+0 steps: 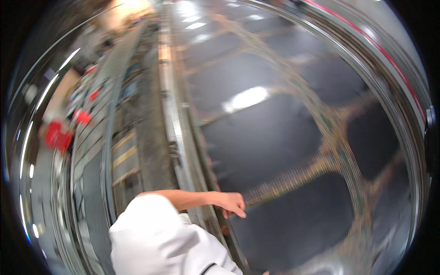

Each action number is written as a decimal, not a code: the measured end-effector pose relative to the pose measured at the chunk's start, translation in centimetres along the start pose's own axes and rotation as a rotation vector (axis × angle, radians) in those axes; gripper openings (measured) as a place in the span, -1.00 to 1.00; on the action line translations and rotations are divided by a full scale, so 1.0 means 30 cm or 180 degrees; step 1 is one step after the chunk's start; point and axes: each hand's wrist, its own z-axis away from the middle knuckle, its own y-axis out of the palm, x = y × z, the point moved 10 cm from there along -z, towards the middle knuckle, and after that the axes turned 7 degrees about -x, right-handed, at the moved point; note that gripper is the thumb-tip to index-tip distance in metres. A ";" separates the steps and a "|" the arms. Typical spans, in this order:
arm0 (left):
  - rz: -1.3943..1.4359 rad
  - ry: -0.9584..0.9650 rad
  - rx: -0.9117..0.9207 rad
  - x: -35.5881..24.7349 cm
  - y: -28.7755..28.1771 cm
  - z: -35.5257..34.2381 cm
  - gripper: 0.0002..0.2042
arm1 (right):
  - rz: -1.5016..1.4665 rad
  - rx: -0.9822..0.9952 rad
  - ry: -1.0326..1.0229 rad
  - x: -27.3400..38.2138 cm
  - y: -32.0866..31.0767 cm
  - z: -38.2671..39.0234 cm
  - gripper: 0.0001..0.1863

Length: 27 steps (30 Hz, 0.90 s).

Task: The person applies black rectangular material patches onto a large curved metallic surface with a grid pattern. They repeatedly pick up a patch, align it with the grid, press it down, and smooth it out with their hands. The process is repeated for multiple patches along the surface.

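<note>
My left hand (231, 203) reaches in over the near left edge of a long table, its forearm bare below a white sleeve (149, 224). Its fingers look curled in, with one finger or the thumb pointing down to the right; the palm side is hidden. Beneath and beside it lie large dark grey panels (298, 222) with rounded corners, set apart by brownish, finely striped bands (293, 176). Whether the hand touches the surface, I cannot tell. A sliver of skin at the lower edge may belong to my right hand (266, 273); its fingers are hidden.
A shiny metal rail (174, 121) runs along the table's left side, and another curved rail (389, 87) bounds its right. Left of the table are a worn brown strip, more rails and blurred red objects (58, 135). Bright reflections (247, 99) lie on the panels. Motion blurs much of the picture.
</note>
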 end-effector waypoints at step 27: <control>-0.0224 -0.1026 -0.0336 0.019 0.026 0.018 -0.64 | -0.1298 -0.0782 0.3036 -0.146 -0.042 0.130 -0.78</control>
